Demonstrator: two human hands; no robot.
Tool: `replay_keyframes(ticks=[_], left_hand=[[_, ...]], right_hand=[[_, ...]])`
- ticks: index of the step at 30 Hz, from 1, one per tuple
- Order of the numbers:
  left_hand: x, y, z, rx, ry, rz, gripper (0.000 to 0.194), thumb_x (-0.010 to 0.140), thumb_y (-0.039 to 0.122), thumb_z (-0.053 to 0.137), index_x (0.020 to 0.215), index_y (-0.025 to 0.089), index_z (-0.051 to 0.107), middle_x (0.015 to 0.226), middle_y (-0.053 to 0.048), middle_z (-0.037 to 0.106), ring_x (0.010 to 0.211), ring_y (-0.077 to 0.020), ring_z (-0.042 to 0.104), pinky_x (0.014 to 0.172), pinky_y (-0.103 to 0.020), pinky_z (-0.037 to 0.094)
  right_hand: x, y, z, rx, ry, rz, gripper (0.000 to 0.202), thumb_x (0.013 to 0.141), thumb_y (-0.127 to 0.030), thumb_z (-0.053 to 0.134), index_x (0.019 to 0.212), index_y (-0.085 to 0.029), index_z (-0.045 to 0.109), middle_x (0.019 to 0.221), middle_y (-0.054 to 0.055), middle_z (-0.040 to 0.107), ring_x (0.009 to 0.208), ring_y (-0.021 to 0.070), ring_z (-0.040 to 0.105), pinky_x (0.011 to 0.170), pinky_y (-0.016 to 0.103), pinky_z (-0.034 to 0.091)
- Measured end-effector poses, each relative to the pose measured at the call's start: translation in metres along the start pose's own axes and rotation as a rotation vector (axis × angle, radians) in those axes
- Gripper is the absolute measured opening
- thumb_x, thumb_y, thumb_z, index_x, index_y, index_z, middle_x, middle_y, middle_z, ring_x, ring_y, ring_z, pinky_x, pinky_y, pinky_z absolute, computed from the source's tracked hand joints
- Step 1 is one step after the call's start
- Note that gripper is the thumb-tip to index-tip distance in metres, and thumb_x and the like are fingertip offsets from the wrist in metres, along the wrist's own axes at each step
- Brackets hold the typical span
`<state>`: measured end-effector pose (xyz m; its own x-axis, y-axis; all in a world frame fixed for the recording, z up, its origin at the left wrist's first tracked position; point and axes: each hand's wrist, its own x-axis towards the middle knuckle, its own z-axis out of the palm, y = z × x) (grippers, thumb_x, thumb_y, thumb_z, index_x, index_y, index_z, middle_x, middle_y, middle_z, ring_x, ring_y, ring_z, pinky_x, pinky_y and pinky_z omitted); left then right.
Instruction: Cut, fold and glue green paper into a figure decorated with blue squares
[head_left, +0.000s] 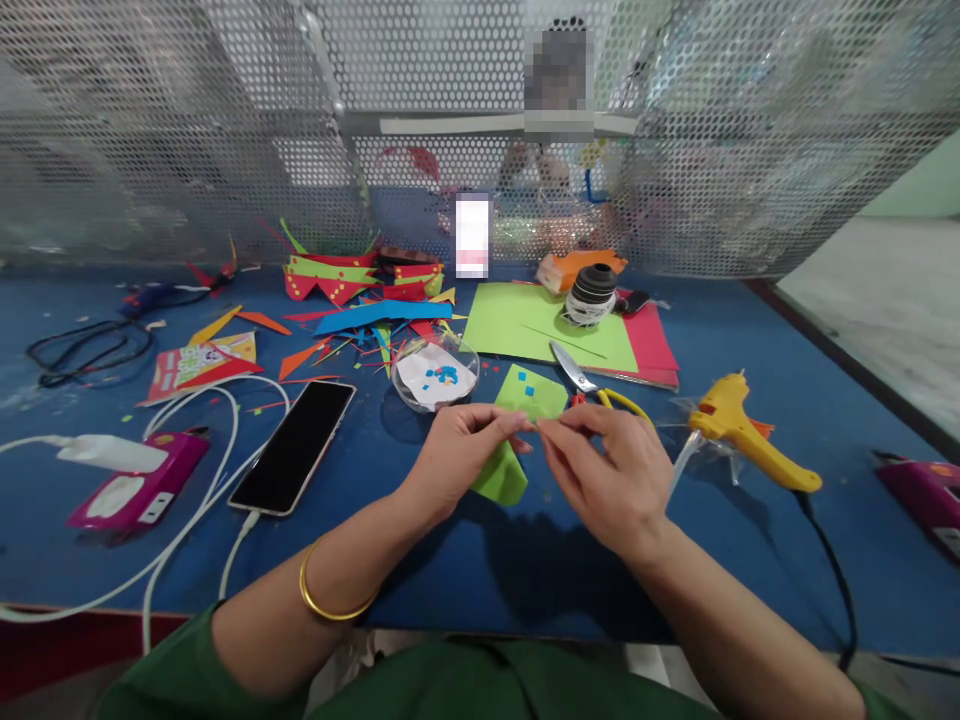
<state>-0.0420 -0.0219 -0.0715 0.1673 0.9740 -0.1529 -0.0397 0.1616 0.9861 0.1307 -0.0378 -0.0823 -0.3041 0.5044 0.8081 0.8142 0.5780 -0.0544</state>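
My left hand [459, 448] and my right hand [616, 478] meet fingertip to fingertip above the table. Each is closed in a pinch, and whatever lies between the fingertips is too small to make out. Beneath them lies a light green paper cutout [553, 397], partly covered by my fingers, with small blue squares [529, 391] on its upper part. Just beyond my left hand stands a clear round bowl [478, 365] holding white paper and tiny blue paper bits [447, 375]. Scissors with yellow handles [574, 366] rest behind my right hand.
A yellow glue gun [750, 430] lies at right with its cord trailing forward. Left are a phone [296, 448], white cables and a purple power strip [142, 482]. Behind are green sheets [510, 320], a black-and-white spool [592, 295], paper scraps and paper masks [330, 280]. Perforated mesh [435, 60] rises behind.
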Motion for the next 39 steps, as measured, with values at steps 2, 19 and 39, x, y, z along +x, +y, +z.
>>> replay_keyframes(ticks=[2,19,39], left_hand=[[0.0,-0.002,0.0,-0.034,-0.008,-0.017,0.023,0.079,0.037,0.073,0.076,0.015,0.078,0.071,-0.003,0.075,0.071,-0.0155,0.069,0.076,-0.026,0.051],[-0.001,0.001,-0.002,0.075,0.041,0.087,0.019,0.082,0.033,0.068,0.077,0.015,0.071,0.071,-0.003,0.074,0.069,-0.0148,0.066,0.071,-0.025,0.051],[-0.006,-0.008,0.001,0.528,0.169,0.518,0.015,0.091,0.022,0.061,0.08,0.019,0.071,0.08,0.0,0.073,0.075,-0.013,0.065,0.072,-0.024,0.048]], right_hand=[[0.0,-0.001,0.0,-0.116,0.015,-0.127,0.016,0.088,-0.015,0.067,0.09,-0.029,0.074,0.083,0.001,0.072,0.072,0.0144,0.064,0.072,0.032,0.046],[0.0,-0.005,-0.003,0.129,0.041,0.135,0.013,0.089,-0.017,0.068,0.097,-0.026,0.073,0.088,0.004,0.07,0.08,0.0176,0.064,0.077,0.035,0.044],[0.007,-0.01,0.009,1.053,-0.24,1.17,0.022,0.066,-0.039,0.081,0.072,-0.019,0.074,0.068,0.001,0.068,0.061,0.0122,0.054,0.06,0.028,0.046]])
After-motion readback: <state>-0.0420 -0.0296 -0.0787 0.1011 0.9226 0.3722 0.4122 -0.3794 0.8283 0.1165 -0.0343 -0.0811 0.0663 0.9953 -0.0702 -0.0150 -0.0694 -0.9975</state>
